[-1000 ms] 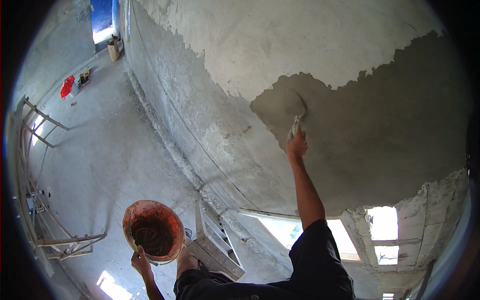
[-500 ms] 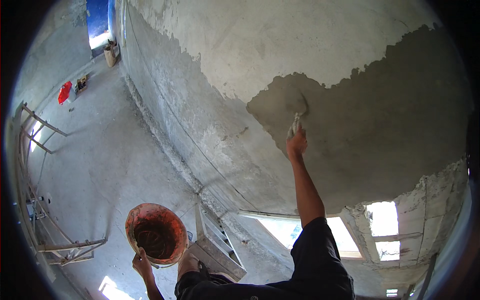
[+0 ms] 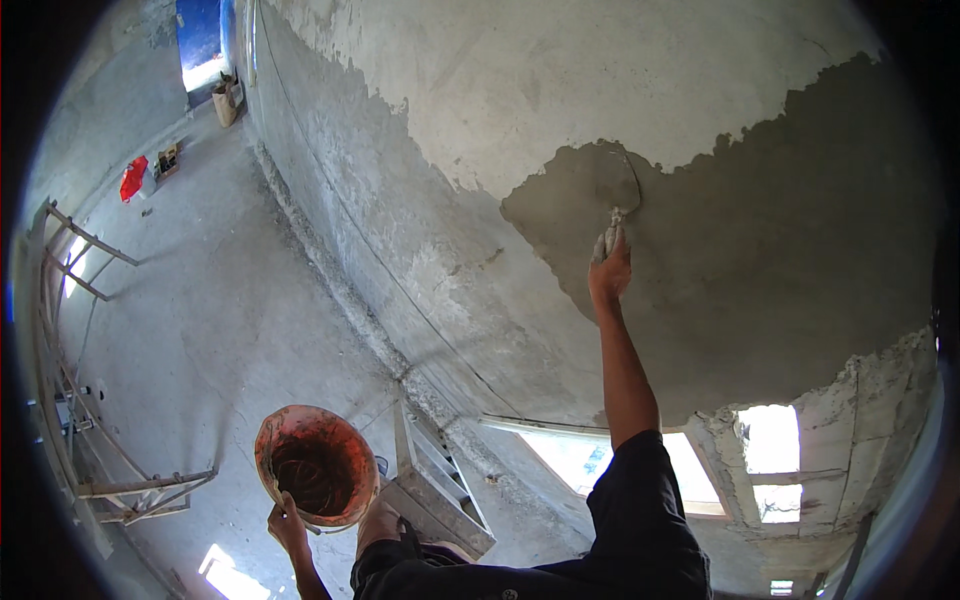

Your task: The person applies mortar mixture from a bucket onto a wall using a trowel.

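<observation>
My right hand (image 3: 611,262) is raised at arm's length, its fingers closed round the handle of a trowel (image 3: 626,196). The trowel's blade lies against dark wet plaster (image 3: 760,250) on the wall, close to the upper edge of the wet patch. Paler, dry wall (image 3: 520,80) shows above that edge. Low on the left, my left hand (image 3: 288,525) grips the rim of an orange-red bucket (image 3: 345,440). Its inside is smeared with dark mortar, and the mouth tilts toward me.
Beside my leg stands a wooden bench or step (image 3: 437,515). Wooden trestle frames (image 3: 150,490) line the left side. A red object (image 3: 133,178) and a sack (image 3: 225,103) sit far off on the concrete floor. Bright window openings (image 3: 767,440) are at the lower right.
My right hand and the trowel have shifted a little right and up across the wet plaster. My left hand and the bucket have hardly moved.
</observation>
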Tool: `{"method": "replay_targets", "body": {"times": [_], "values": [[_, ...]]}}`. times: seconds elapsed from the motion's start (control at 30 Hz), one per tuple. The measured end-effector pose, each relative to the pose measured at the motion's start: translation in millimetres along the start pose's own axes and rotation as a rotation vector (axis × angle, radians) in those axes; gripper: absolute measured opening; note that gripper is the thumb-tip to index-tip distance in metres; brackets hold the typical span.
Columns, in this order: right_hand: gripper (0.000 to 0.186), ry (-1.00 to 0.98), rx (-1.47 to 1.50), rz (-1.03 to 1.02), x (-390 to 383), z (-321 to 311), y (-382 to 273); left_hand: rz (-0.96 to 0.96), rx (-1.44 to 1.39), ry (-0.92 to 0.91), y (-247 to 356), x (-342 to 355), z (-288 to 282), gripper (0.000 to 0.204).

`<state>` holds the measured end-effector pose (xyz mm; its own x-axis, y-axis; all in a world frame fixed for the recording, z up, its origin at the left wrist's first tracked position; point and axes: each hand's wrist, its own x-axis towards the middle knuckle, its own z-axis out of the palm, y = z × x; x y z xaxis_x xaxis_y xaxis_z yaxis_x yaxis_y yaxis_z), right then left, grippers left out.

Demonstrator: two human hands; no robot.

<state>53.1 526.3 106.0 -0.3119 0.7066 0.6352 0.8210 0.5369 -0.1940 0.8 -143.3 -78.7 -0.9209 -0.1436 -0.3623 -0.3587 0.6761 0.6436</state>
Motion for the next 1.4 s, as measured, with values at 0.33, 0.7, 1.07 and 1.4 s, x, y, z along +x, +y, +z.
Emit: {"method": "replay_targets", "body": {"times": [0.33,0.7,1.07,1.4], "values": [[0.044,-0.316,-0.1,-0.113,-32.3,13.5,-2.0,-0.005,0.016,-0.036,4.2,-3.0,0.7,0.053],[0.044,-0.42,-0.27,0.016,-35.5,22.7,-0.7,-0.021,0.009,-0.042,17.8,-8.8,-6.9,0.05],[0.048,-0.248,-0.306,-0.018,-22.4,29.8,17.1,-0.002,0.027,-0.048,3.6,-3.7,-3.9,0.053],[0.049,-0.185,-0.193,-0.001,-49.9,28.4,11.6,-0.011,0.043,-0.002,-1.6,-7.2,-3.6,0.052]]}}
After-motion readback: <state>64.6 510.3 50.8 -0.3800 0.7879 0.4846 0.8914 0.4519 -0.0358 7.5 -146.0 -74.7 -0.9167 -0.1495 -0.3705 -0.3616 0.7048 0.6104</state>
